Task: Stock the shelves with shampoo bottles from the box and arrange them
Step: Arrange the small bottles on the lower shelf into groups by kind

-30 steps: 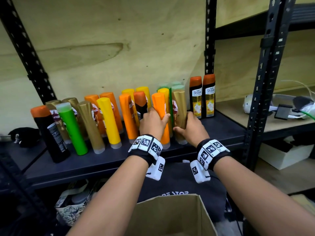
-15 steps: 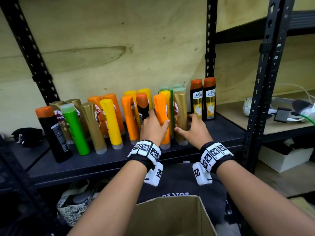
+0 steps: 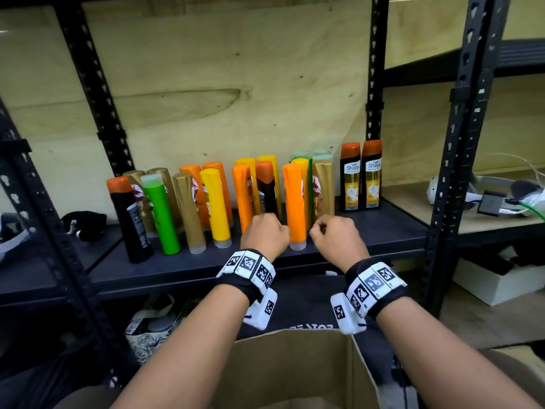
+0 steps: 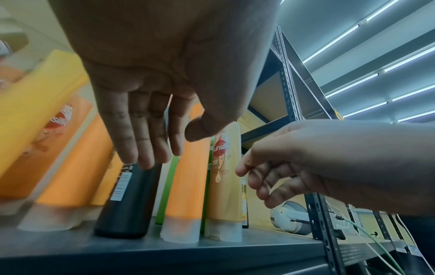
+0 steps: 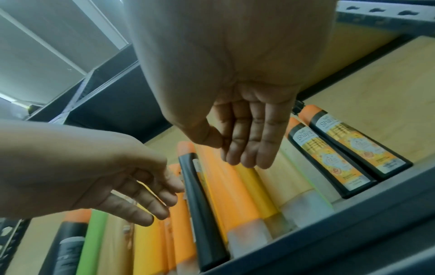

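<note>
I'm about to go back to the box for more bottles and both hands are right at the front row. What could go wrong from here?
1. The orange bottle stands on its cap at the shelf's front edge, between the left hand and right hand. A knock while drawing back could tip it off.
2. The bottles stand close together, and several to the left, like the gold bottle, appear to lean. One bump might topple the neighbours.

Dark metal shelf carries upright shampoo bottles crowded in loose rows.
</note>
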